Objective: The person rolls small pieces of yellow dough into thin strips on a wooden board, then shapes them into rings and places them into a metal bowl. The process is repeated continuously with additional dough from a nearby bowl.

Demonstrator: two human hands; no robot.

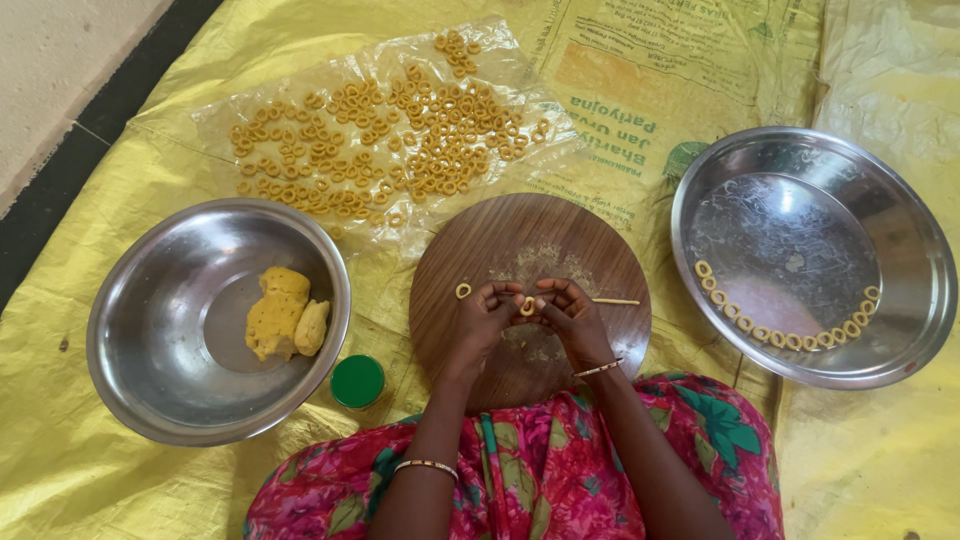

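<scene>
Head view, only one. Both forearms run out of the bottom edge; elbows and body mostly cut off, just a pink floral lap showing. Fingertips of both hands bunch together, so the contact points on the dough ring [527, 306] are partly hidden; can't tell whether the ring's ends are joined. White residue on the round wooden board [530, 250] beyond the hands is faint, hard to read.

Left hand [487, 318]: fingers curled in, pinched closed on the left side of the dough ring, held just above the board. Right hand [568, 312]: same, fingers closed on the ring's right side, bangle at the wrist. The ring sits between the two sets of fingertips, over the middle of the board.

Just left of the left hand, a finished small ring [463, 290] lies on the board, apart from the fingers. Just right of the right hand, a thin dough strip [615, 301] lies on the board.

Far left of the grip: steel bowl [140, 330] with yellow dough lumps [283, 312]. Green lid [357, 381] near the left forearm. Beyond the hands: clear plastic sheet [220, 120] covered with many rings. Far right: steel plate [900, 230] with a curved row of rings [780, 338] along its near side. Yellow sack mat [60, 480] under everything.
</scene>
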